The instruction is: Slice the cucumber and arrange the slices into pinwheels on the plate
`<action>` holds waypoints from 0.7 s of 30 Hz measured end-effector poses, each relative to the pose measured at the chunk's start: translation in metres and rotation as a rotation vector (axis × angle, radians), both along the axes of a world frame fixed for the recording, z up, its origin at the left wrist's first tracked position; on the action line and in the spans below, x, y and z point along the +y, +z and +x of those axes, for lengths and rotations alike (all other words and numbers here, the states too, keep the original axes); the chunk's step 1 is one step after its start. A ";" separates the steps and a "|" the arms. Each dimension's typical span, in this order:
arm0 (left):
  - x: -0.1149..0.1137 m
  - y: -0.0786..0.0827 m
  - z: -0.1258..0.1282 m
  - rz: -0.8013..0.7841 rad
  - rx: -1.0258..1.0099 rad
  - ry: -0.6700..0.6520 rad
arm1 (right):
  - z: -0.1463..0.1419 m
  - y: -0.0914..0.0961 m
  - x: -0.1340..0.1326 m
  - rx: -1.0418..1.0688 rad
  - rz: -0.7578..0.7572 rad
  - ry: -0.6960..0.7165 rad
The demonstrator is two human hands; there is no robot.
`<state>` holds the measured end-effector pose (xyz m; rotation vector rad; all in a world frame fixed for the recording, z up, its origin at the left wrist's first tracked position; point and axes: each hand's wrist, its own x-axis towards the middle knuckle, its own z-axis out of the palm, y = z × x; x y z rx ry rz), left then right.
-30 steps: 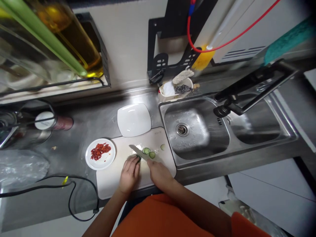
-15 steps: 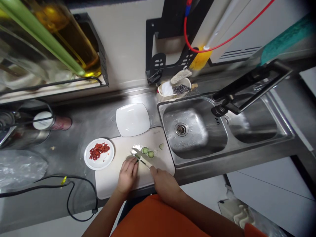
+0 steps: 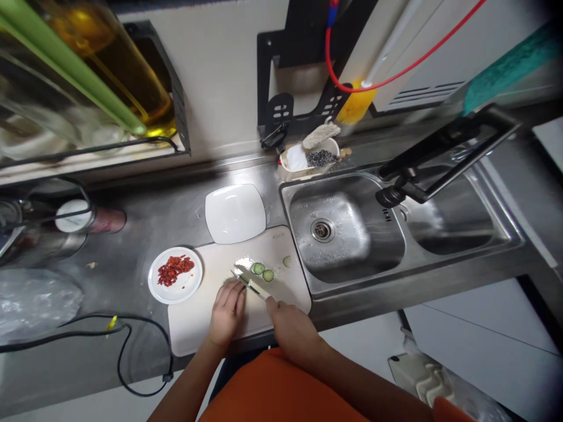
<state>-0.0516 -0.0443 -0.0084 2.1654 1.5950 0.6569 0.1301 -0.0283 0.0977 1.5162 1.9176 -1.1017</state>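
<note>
My right hand (image 3: pixel 292 328) is closed around the handle of a kitchen knife (image 3: pixel 255 286), whose blade points up and left over the cutting board (image 3: pixel 200 322). Beside the blade, the curled fingers of my left hand (image 3: pixel 227 308) press on a piece of cucumber (image 3: pixel 241 282), mostly hidden under them and the knife. Several round cucumber slices (image 3: pixel 268 275) lie just right of the blade, and one pale slice (image 3: pixel 287 261) sits apart near the board's right edge. A round white plate (image 3: pixel 193 287) of chopped red pieces (image 3: pixel 175 269) overlaps the board's left corner.
Behind the board stands a square white dish (image 3: pixel 235 214). To the right is a double steel sink (image 3: pixel 343 234) with a black faucet (image 3: pixel 440 158). A black cable (image 3: pixel 145 319) and a clear plastic bag (image 3: pixel 39 302) lie at left, near a pink-and-white jar (image 3: pixel 108 220).
The whole view shifts slightly. Both hands, the knife and the slices keep nearly the same places on the board.
</note>
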 end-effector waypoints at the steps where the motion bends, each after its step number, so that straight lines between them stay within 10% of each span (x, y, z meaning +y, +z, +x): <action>1: 0.000 0.000 0.000 -0.001 -0.002 0.001 | 0.000 0.000 0.000 -0.004 0.001 -0.001; 21: 0.002 0.003 0.002 0.004 -0.044 0.009 | -0.012 -0.016 0.008 0.032 0.034 -0.007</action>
